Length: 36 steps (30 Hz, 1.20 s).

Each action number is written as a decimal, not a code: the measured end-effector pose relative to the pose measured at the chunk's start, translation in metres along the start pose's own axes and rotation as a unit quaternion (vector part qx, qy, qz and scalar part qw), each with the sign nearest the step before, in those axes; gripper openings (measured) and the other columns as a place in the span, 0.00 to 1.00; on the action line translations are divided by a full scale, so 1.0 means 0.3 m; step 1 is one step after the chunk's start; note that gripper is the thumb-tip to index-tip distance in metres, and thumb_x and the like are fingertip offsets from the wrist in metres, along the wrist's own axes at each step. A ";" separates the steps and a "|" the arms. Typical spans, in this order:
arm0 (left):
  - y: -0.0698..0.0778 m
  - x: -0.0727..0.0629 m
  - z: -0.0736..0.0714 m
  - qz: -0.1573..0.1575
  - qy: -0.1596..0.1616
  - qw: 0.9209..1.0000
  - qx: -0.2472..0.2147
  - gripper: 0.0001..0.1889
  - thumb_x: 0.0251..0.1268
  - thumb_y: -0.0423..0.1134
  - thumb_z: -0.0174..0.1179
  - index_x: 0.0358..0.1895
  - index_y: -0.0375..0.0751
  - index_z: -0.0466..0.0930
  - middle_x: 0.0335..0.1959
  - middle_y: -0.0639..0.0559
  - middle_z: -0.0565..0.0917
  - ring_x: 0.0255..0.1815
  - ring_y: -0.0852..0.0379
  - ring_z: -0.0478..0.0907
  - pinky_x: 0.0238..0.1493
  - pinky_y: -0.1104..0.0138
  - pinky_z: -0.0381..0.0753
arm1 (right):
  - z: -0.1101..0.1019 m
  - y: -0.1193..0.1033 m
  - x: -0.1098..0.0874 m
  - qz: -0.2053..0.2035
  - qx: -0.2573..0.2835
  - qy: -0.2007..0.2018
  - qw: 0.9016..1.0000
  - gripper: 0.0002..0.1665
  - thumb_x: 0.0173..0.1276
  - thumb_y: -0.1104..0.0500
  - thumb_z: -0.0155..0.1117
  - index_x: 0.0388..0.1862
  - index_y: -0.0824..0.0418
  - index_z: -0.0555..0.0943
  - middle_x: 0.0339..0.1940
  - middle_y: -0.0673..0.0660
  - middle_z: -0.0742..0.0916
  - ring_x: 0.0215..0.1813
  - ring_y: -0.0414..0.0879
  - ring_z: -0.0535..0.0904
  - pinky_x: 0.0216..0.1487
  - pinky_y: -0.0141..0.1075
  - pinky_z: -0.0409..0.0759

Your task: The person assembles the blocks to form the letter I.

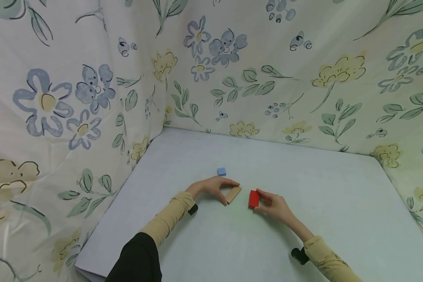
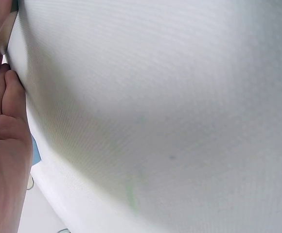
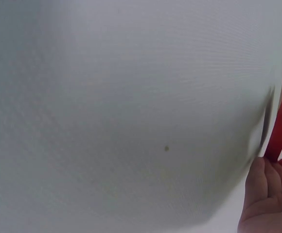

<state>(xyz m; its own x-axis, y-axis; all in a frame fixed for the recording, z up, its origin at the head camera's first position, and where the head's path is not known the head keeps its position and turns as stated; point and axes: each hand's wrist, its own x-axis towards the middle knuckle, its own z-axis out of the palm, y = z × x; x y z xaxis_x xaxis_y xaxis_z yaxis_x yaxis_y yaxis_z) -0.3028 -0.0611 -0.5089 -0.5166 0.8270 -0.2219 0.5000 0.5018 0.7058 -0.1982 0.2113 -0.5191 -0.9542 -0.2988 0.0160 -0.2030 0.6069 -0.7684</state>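
Note:
Near the middle of the white table, my left hand holds a flat tan wooden block, thumb at its near end and fingertips at its far end. To the right of it, a red block is pinched by my right hand between thumb and fingers. A gap separates the two blocks. In the right wrist view the red block stands between thumb and fingers, close over the table surface. The left wrist view shows my left hand at the edge, the tan block mostly hidden.
A small blue block sits just beyond my left hand. The white table is bordered at the back and left by a flowered curtain. Dark wrist cameras hang under both forearms.

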 end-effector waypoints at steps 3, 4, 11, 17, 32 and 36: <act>0.004 -0.003 -0.002 -0.001 -0.001 1.000 0.004 0.43 0.48 0.42 0.74 0.71 0.52 0.63 0.71 0.60 0.66 0.72 0.64 0.60 0.72 0.69 0.60 | 0.004 -0.001 -0.001 0.002 -0.002 0.002 1.000 0.41 0.53 0.59 0.74 0.65 0.69 0.70 0.64 0.67 0.76 0.61 0.59 0.76 0.55 0.41 0.79; 0.005 -0.004 -0.002 -0.001 -0.002 1.000 0.005 0.43 0.48 0.42 0.74 0.71 0.52 0.63 0.71 0.60 0.66 0.72 0.64 0.60 0.72 0.69 0.60 | 0.006 -0.001 -0.001 0.004 -0.004 0.004 1.000 0.41 0.52 0.58 0.74 0.65 0.69 0.71 0.63 0.67 0.76 0.61 0.59 0.76 0.55 0.41 0.79; 0.007 -0.005 -0.001 0.002 -0.003 1.000 -0.001 0.43 0.48 0.42 0.73 0.70 0.51 0.63 0.71 0.59 0.66 0.72 0.63 0.60 0.72 0.69 0.60 | 0.014 0.005 -0.004 0.006 -0.020 0.008 1.000 0.41 0.53 0.58 0.75 0.65 0.68 0.71 0.63 0.67 0.77 0.61 0.59 0.77 0.55 0.43 0.79; 0.005 -0.005 0.001 -0.005 0.001 1.000 -0.004 0.43 0.47 0.42 0.74 0.70 0.52 0.64 0.71 0.60 0.66 0.72 0.63 0.61 0.72 0.68 0.60 | 0.019 0.005 -0.007 0.001 -0.032 0.009 0.999 0.41 0.53 0.56 0.75 0.65 0.67 0.71 0.63 0.66 0.77 0.63 0.59 0.75 0.58 0.46 0.77; 0.006 -0.005 0.000 -0.003 0.007 1.000 -0.001 0.43 0.47 0.42 0.74 0.70 0.53 0.64 0.70 0.60 0.67 0.71 0.62 0.61 0.73 0.65 0.60 | 0.024 -0.009 -0.021 -0.002 -0.053 0.028 0.998 0.41 0.52 0.56 0.75 0.64 0.66 0.72 0.61 0.66 0.78 0.63 0.61 0.74 0.60 0.53 0.74; 0.007 -0.005 0.002 -0.004 0.007 1.000 0.003 0.43 0.47 0.42 0.74 0.70 0.52 0.64 0.70 0.60 0.67 0.71 0.61 0.62 0.72 0.65 0.61 | 0.025 -0.011 -0.022 0.001 -0.058 0.023 0.998 0.41 0.53 0.55 0.75 0.65 0.67 0.71 0.62 0.66 0.78 0.64 0.61 0.74 0.61 0.52 0.74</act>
<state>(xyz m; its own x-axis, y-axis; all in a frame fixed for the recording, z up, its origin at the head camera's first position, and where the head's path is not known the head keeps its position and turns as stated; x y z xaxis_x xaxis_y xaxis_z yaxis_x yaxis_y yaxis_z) -0.3005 -0.0612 -0.5074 -0.5307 0.8189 -0.2186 0.4998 0.5106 0.6996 -0.1895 0.2058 -0.5215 -0.9631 -0.2652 0.0458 -0.2226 0.6895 -0.6892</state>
